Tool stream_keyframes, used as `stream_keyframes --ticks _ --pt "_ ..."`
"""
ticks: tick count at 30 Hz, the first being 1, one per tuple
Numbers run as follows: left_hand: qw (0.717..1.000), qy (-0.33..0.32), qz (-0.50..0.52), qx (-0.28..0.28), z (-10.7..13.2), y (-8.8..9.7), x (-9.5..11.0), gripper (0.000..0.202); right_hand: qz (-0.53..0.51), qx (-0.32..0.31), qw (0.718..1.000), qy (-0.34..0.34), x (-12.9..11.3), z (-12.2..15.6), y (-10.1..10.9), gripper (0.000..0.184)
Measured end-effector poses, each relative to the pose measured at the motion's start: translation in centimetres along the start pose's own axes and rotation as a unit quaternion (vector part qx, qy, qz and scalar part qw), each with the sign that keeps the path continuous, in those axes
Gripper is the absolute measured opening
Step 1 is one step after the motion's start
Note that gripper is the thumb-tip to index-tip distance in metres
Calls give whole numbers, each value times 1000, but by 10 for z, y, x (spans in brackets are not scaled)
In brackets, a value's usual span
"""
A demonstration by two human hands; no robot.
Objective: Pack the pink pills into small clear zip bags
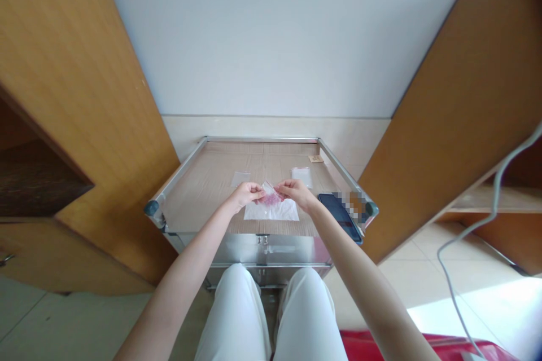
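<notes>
Between my two hands is a small clear plastic bag [270, 196] with something pink inside, held over the tabletop. My left hand [249, 194] pinches its left side, and my right hand [295, 192] pinches the upper right side. Under the bag lies a white sheet [271, 212], partly covered by it. Just beyond my right hand rests a flat clear packet [301, 176]. Another flat, clear packet [241, 179] lies beyond my left hand. What the pink contents are, I cannot make out.
The wood-patterned table [190, 203] has a raised metal rim. A dark phone or tablet [339, 217] lies at its right edge, near a small tan card [315, 159]. Wooden cabinets flank both sides. A grey cable [494, 203] hangs at right, above red material [453, 347].
</notes>
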State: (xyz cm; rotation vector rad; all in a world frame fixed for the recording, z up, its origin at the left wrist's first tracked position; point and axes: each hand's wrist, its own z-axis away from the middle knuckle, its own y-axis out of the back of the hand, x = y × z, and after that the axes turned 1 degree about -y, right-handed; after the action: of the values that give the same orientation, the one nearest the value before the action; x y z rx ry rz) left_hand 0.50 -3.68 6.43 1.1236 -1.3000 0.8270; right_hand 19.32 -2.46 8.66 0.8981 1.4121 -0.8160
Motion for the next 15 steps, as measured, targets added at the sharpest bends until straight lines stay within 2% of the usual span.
stream_keyframes --ticks 4,9,12,15 --pt "999 -1 -23 -23 1 3 0 27 15 -31 999 -11 2 -2 2 20" --pt "997 -3 -76 -31 4 4 2 29 9 -67 998 10 9 -7 1 17" --pt "993 -32 -116 6 7 2 3 32 25 -56 998 13 11 -9 -2 13" --pt "974 -94 -198 62 11 -2 5 42 50 -39 998 -5 12 -10 -5 13"
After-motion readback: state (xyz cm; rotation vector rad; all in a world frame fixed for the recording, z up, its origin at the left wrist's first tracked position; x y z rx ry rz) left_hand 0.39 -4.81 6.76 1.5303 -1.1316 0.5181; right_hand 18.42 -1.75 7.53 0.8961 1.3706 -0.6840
